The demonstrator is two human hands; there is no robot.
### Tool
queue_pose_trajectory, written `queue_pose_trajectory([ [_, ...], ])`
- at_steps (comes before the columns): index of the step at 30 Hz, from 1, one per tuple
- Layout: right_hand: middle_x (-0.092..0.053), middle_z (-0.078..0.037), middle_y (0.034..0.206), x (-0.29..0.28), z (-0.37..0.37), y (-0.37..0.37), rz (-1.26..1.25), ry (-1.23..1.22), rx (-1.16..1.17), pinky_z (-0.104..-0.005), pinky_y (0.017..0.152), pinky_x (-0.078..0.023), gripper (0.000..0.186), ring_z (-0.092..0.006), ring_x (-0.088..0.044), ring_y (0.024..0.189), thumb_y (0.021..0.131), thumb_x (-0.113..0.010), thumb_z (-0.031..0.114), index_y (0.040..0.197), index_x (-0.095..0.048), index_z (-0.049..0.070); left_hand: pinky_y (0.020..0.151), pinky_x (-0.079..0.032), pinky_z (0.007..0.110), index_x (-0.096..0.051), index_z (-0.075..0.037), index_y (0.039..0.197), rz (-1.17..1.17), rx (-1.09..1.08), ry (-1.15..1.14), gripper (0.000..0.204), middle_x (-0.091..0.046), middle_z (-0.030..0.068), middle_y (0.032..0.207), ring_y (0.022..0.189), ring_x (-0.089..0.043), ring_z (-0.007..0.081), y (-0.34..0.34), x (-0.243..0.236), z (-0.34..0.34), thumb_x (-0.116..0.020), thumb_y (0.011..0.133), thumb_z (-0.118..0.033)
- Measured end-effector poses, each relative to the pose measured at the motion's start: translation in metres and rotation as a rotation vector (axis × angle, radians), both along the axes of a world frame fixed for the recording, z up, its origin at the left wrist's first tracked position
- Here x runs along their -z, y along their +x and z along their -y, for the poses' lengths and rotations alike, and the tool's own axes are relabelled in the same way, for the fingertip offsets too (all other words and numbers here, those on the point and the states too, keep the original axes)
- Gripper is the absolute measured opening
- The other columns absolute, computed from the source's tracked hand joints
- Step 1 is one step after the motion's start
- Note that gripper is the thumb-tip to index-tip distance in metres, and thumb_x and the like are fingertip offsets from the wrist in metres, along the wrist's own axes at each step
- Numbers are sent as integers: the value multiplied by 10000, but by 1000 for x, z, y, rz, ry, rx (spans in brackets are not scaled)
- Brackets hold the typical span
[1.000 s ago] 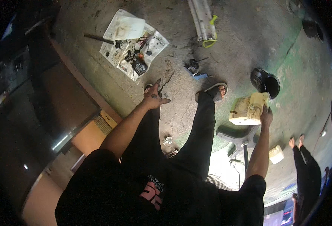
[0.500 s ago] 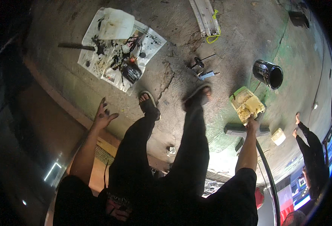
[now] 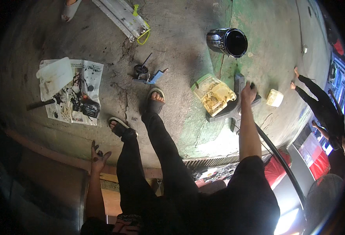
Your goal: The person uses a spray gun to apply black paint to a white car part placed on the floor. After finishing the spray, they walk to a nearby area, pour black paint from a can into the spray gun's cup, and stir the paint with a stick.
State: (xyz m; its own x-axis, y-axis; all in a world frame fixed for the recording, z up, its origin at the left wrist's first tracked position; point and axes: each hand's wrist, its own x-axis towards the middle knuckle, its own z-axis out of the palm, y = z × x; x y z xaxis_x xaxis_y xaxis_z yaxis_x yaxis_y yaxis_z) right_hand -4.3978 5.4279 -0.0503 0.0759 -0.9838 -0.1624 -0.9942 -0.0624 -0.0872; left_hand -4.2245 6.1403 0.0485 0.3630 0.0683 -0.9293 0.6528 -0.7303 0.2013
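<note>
Head view: the yellowed, boxy, cut-down plastic container [image 3: 213,94] is on the grey-green concrete floor [image 3: 176,105], its near edge overlapping the black stand base [image 3: 223,113]; we can't tell if it rests on that. Right hand [image 3: 248,93] is just beside it, in front of the base from here, fingers curled in; we can't tell if it grips anything. Left hand [image 3: 98,156] is well apart, fingers spread, dark-smudged, nothing visible in it.

Handling, our read: light, thin-walled, slightly flexy, tough rather than fragile. Inside looks stained and caked, so maybe slick. We'd hold it by the outer wall at the corner nearest the right hand, thumb clear of the residue; a hard squeeze probably bows the sides.

Writing: the stained white newspaper sheet [image 3: 94,71] has print too small to read. Glossy black cylindrical can [image 3: 216,39] shows pale side markings, unresolved. No label legible on the container.
</note>
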Motion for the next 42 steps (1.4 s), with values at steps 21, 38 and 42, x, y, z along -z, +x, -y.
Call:
queue_pose_trajectory([
  [21,-674,-147,1021,190,73,70,1118,750,687,-389,828,-558,287,-291,-656,902,980,-482,195,1114,-617,-20,1121,-386,441,-159,-49,1562,-11,237,142,1141,-367,265,1497,1385,-399,365,18,-12,16,-873,745,-399],
  [38,-677,-65,815,-68,-323,143,403,835,-296,-277,575,-459,208,-141,-581,636,891,-605,174,890,-670,-24,1164,-329,436,-250,-5,1525,220,41,-66,1082,-398,277,1492,1394,-395,399,29,-26,-179,-855,735,-430],
  [42,-708,-124,916,-82,-473,203,291,982,-338,-289,657,-533,280,-181,-673,750,911,-599,211,1034,-648,-35,1154,-342,437,-225,9,1533,210,95,-61,1133,-378,255,1514,1397,-398,371,79,21,-300,-849,735,-497],
])
